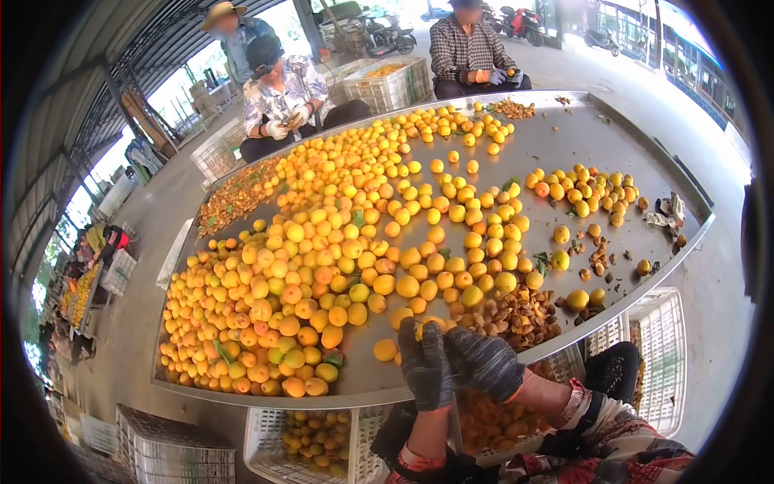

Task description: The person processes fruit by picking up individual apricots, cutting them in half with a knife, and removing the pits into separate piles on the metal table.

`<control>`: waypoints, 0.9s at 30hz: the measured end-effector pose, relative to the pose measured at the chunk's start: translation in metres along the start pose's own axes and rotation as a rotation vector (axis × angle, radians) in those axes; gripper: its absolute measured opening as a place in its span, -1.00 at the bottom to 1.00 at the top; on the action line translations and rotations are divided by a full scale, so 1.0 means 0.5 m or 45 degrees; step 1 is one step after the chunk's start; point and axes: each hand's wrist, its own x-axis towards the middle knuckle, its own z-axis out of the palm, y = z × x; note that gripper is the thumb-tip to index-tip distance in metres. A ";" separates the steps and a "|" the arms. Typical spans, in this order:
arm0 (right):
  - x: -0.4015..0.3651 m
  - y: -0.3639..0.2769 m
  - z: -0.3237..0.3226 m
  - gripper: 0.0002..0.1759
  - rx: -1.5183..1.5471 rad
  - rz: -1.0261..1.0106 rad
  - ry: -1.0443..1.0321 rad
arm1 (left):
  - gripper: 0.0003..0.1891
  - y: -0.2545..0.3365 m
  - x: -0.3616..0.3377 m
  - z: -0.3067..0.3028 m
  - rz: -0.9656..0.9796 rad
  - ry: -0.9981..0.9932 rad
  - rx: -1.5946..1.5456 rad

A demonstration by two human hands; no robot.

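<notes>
My left hand [425, 367], in a dark grey knit glove, is closed around a yellow-orange fruit [430, 324] that shows at its fingertips, over the near edge of a metal table [484, 161]. My right hand [486, 363], gloved alike, meets it from the right; its fingers are bent together, and what they hold, if anything, is hidden. A large heap of yellow-orange fruit [298, 274] spreads to the left and beyond. Just past my right hand lies a pile of brown pits [520, 316].
White crates [250, 452] with fruit stand below the near table edge, another crate [663, 363] at the right. Across the table sit two people [282, 93] [472, 48] with gloved hands; a third person [234, 44] stands behind. A crumpled cloth [667, 213] lies at the right edge.
</notes>
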 end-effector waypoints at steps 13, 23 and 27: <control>-0.009 0.035 0.008 -0.70 0.406 -0.314 0.113 | -0.75 0.039 0.017 -0.033 -0.164 -0.378 -0.044; -0.020 0.008 -0.003 -0.53 0.015 0.027 -0.015 | -0.66 -0.051 0.017 -0.010 -0.281 -0.292 -0.127; -0.011 0.005 -0.019 -0.69 -0.001 0.045 0.057 | -0.64 -0.018 0.013 -0.015 -0.365 -0.412 -0.183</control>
